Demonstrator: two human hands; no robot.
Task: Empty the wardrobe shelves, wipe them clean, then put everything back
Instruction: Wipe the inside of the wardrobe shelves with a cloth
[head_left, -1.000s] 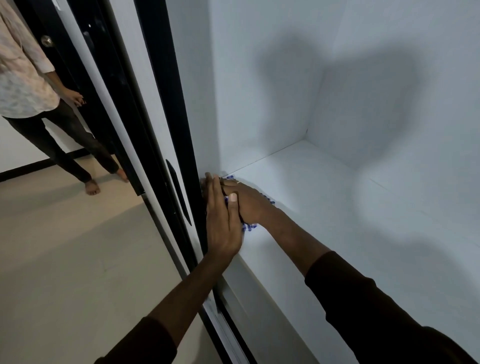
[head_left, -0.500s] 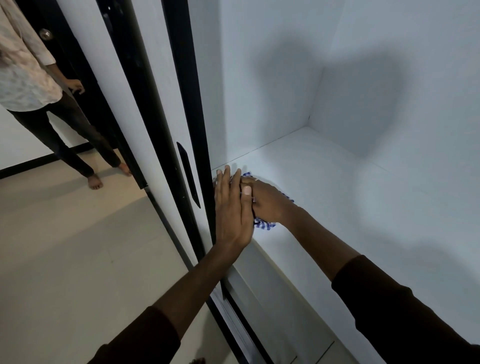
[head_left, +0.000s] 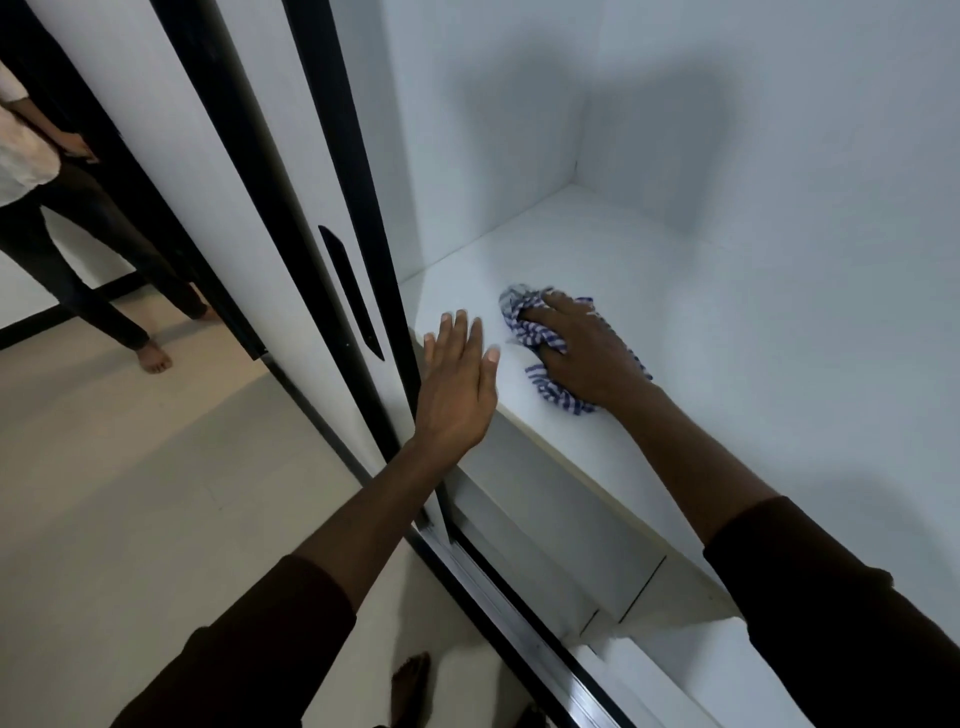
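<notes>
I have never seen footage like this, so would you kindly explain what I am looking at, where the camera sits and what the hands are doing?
There is no machine here: a person wears a wide-angle camera on the head, so you look down along their own arms. The right hand presses a blue-and-white checked cloth onto a bare white wardrobe shelf. The left hand, fingers straight, rests against the sliding door's edge and holds nothing. Another person stands barefoot at the far left.
</notes>
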